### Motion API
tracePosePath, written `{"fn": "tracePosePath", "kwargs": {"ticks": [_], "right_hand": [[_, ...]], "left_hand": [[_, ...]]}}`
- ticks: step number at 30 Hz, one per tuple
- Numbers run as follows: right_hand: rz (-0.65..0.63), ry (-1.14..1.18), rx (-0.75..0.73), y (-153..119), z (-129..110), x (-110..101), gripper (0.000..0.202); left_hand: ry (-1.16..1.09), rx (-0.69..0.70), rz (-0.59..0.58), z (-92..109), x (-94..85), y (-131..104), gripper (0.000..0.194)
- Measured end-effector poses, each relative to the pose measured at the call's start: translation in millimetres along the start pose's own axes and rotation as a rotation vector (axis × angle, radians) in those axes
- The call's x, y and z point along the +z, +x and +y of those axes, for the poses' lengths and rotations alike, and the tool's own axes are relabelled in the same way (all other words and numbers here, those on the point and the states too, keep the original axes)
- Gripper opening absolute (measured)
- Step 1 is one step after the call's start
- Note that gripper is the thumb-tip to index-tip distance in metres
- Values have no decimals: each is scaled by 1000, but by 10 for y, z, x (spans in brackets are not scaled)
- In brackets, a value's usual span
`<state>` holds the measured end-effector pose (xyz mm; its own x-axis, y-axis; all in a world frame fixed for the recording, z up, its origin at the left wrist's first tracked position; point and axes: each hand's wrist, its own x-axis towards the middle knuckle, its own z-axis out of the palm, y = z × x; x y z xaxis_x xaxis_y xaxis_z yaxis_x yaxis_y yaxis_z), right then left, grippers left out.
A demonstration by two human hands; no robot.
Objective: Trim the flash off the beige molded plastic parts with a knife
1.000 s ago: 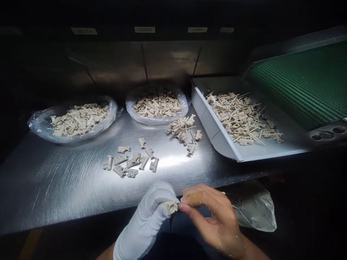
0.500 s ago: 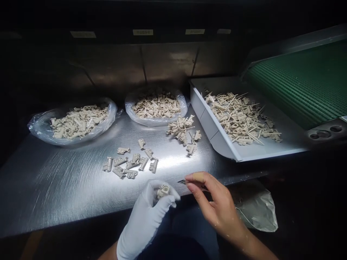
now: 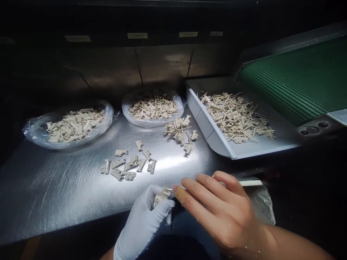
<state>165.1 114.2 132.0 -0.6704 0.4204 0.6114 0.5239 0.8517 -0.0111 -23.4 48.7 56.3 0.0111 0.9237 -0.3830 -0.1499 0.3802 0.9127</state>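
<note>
My left hand (image 3: 146, 220), in a white glove, is closed around a small beige plastic part (image 3: 162, 196) in front of the table's edge. In my bare right hand (image 3: 217, 206) is a slim craft knife (image 3: 251, 183); its pale handle sticks out to the right behind the fingers. The thin tip of the knife reaches the top of the held part, and a tan bandage wraps the index finger. Several loose plastic parts (image 3: 130, 166) lie on the metal table (image 3: 67, 195) beyond my left hand. A small heap of parts with sprue sticks (image 3: 177, 130) sits farther back.
Two clear plastic bags full of parts, a left bag (image 3: 32, 133) and a middle bag (image 3: 151, 123), stand open at the back. On the right, a grey tray (image 3: 210, 133) holds parts with sticks. Beyond it slopes a green conveyor belt (image 3: 298, 79). A crumpled bag (image 3: 264, 204) hangs below the table edge.
My right hand has turned palm down and brought the knife tip left onto the held part. The part has tilted in my left hand. The view has shifted slightly.
</note>
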Motion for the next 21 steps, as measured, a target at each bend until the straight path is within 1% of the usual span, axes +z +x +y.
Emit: {"fn": "tracePosePath", "kwargs": {"ticks": [3,4,6,9,12,13,15,19,21], "right_hand": [[81,-50,-23,22,40,-1,35],[103,-59,-15,26,56,-11,34],[123,-45,1,38,86,-41,36],[52,15,-9,58,105,-83,39],[-35,33,-40,61,100,-83,39],[-46,38,-46,56,98,-75,39],[-45,44,-41,40,98,-55,37],[38,43,-19,6,99,-31,33],[42,48,-21,1,95,-32,34]], "left_hand": [[-66,-45,-94,33,-11,-3,32],[-73,-47,-110,49,-13,-5,34],[-67,-35,-102,80,-15,-6,36],[-83,-47,-84,113,-12,-2,36],[-102,-78,-102,123,-7,2,33],[-102,-83,-107,121,-5,4,33],[-102,-85,-115,113,-3,8,35],[-99,-76,-116,91,-14,17,37],[-82,-66,-124,93,-21,16,38]]}}
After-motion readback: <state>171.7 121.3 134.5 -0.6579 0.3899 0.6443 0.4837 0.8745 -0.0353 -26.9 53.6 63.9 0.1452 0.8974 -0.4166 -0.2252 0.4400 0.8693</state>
